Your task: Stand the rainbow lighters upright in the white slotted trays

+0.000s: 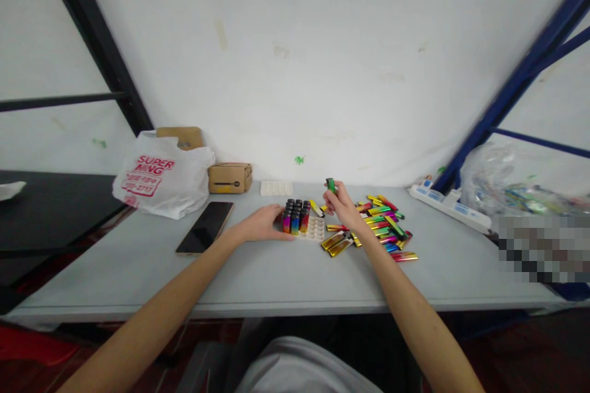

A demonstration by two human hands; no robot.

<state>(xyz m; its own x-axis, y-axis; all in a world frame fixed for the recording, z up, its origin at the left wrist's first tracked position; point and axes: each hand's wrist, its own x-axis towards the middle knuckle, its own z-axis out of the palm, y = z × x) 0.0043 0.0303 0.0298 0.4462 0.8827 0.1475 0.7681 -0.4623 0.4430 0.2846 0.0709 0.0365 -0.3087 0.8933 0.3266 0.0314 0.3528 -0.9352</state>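
Note:
My right hand (340,201) is raised above the table with a green lighter (330,185) pinched in its fingers. In front of me lies a white tray with round holes (316,228); upright lighters with black tops (295,221) fill its left part, while holes show on its right. My left hand (265,224) curls around the tray's left side, thumb along the front edge and fingers behind, gripping it beside the standing lighters. Right of the tray, a loose pile of shiny coloured lighters (380,221) is spread out, partly under my right forearm.
A black phone (206,228) lies left of my left hand. Behind it are a white plastic bag (163,178) and a small cardboard box (230,178). Another white holed tray (276,188) rests near the wall. A white power strip (450,207) and clear plastic bags (488,172) sit far right.

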